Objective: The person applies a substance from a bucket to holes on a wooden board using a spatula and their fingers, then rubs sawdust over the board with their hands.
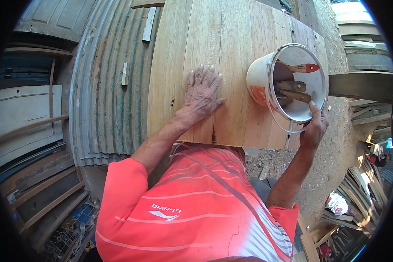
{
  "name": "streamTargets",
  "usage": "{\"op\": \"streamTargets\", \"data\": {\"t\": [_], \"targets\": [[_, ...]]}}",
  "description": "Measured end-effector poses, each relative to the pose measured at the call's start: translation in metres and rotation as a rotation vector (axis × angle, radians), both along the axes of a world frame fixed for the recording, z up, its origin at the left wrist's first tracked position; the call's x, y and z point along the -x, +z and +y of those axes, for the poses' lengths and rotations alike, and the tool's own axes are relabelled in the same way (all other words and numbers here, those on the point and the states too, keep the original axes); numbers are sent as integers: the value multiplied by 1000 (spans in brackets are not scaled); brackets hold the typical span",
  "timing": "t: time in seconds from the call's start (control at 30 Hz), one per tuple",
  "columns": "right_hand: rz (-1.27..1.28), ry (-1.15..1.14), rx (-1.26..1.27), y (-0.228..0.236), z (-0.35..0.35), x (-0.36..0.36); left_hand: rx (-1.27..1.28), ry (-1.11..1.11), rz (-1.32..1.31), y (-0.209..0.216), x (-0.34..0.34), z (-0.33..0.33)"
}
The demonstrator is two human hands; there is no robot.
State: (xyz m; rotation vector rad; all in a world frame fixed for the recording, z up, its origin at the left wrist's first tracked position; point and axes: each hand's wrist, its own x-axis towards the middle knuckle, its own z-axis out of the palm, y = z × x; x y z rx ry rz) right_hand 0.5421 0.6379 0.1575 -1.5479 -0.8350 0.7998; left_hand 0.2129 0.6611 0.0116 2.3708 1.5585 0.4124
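Observation:
My left hand (201, 97) lies flat on a panel of pale wooden boards (203, 39), its fingers stretched out and a little apart. At the panel's right side, my right hand (314, 125) grips the near rim of a white plastic bucket (258, 72). The bucket is tilted so that its mouth faces me, and its thin handle hangs at the near side. Inside are a brush (308, 68) with a red-tipped handle, a worn wooden handle (296, 95) and a dark brown piece whose kind I cannot make out. The tools' lower ends are hidden.
Corrugated metal sheeting (105, 100) lies left of the panel, with small wood offcuts (125, 74) on it. Old doors and frames (26, 118) stand far left. A plank (360, 86) juts out beyond the bucket, and stacked timber (358, 192) lines the right side.

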Motion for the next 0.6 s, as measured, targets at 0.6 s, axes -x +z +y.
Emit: {"op": "streamTargets", "data": {"t": [0.6], "targets": [[-1119, 843, -320, 64, 125, 12, -102, 6, -854, 86, -79, 19]]}}
